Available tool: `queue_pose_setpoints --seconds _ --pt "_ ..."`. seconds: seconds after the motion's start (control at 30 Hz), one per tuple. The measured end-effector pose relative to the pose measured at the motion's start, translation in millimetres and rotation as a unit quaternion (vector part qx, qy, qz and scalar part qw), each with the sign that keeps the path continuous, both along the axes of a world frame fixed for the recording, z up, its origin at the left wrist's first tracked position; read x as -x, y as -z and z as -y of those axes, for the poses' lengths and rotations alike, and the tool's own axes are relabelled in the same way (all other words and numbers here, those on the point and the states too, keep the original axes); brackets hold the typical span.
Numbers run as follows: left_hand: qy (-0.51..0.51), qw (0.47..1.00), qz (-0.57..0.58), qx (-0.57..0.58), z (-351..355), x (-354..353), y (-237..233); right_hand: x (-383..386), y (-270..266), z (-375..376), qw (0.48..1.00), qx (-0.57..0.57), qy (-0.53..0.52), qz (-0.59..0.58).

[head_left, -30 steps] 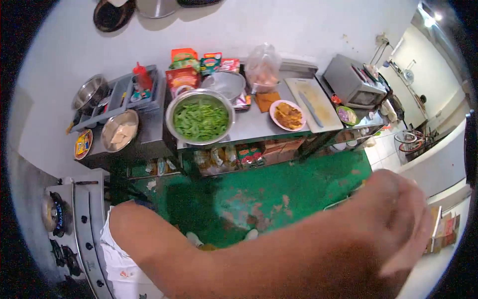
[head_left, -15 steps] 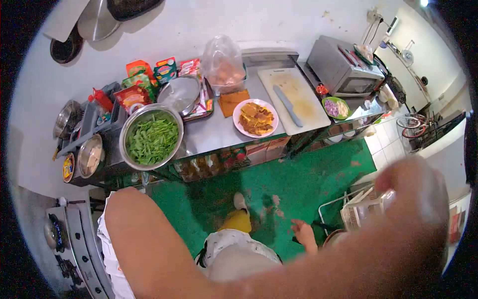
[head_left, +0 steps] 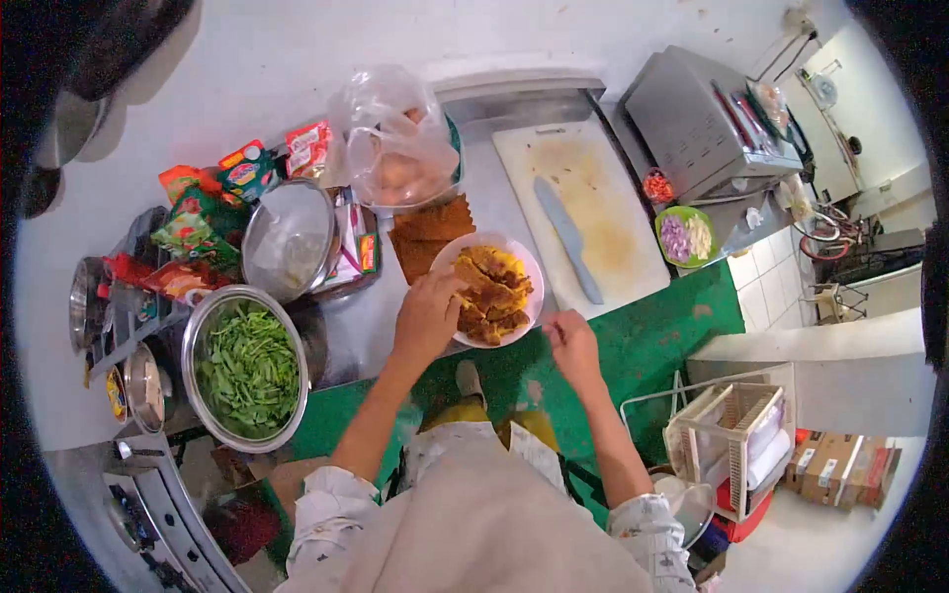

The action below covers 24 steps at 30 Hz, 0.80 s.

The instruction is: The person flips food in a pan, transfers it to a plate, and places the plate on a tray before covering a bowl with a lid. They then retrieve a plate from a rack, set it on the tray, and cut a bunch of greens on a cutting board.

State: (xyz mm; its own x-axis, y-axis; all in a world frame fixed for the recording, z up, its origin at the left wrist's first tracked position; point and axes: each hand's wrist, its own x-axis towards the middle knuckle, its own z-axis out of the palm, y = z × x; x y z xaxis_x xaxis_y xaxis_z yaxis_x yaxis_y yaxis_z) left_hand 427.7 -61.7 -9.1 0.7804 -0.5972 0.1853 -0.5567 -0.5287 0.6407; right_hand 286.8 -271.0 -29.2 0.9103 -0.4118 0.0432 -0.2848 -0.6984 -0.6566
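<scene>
My left hand (head_left: 430, 312) is at the left rim of a pink plate (head_left: 535, 280), its curled fingers reaching over the browned yellow food (head_left: 493, 289). What its fingertips hold, if anything, is hidden. My right hand (head_left: 572, 343) hovers just right of the plate, below the white cutting board (head_left: 613, 222), fingers curled and near one another; nothing clear shows in them. A knife with a grey-blue blade (head_left: 567, 233) lies on the board. Behind the plate, a brown cloth (head_left: 427, 235) rests on the metal counter.
A steel bowl of cut greens (head_left: 251, 371) sits at the counter's left. Behind it are a strainer (head_left: 289, 240) and food packets (head_left: 201, 223). A bag of eggs (head_left: 400, 168) stands at the back. Rightward are a green plate (head_left: 689, 238) and a microwave (head_left: 692, 128).
Both arms have come down from close to the camera. My left hand is now at the plate, my right hand beside it. The view has shifted nearer the counter.
</scene>
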Motion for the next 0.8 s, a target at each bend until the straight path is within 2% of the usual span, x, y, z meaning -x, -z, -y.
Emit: queue_pose_setpoints --seconds 0.07,0.17,0.27,0.33,0.5,0.63,0.8 --pt "-0.042 0.999 -0.006 0.023 4.6 5.2 16.7 -15.9 3.2 2.4 0.999 0.025 -0.015 -0.035" --pt "-0.086 0.996 -0.013 0.037 6.3 13.5 33.4 -33.5 11.9 10.9 0.998 0.05 -0.03 -0.012" --pt "-0.128 0.991 -0.024 0.039 5.4 22.1 44.3 -48.3 14.4 17.5 0.999 0.025 0.012 0.021" --pt "-0.146 0.988 -0.028 0.029 8.7 23.7 50.4 -61.3 7.5 20.4 0.997 0.049 -0.038 0.043" --pt "-0.204 0.978 0.041 -0.005 21.3 23.4 44.5 -85.5 23.2 39.7 0.999 0.033 -0.039 0.015" --pt "-0.238 0.971 0.025 -0.015 27.1 21.1 44.0 -87.4 27.7 55.3 0.996 0.027 -0.08 0.007" --pt "-0.355 0.934 -0.013 0.028 28.0 33.2 60.7 -80.2 36.3 62.2 0.994 0.034 -0.107 -0.013"
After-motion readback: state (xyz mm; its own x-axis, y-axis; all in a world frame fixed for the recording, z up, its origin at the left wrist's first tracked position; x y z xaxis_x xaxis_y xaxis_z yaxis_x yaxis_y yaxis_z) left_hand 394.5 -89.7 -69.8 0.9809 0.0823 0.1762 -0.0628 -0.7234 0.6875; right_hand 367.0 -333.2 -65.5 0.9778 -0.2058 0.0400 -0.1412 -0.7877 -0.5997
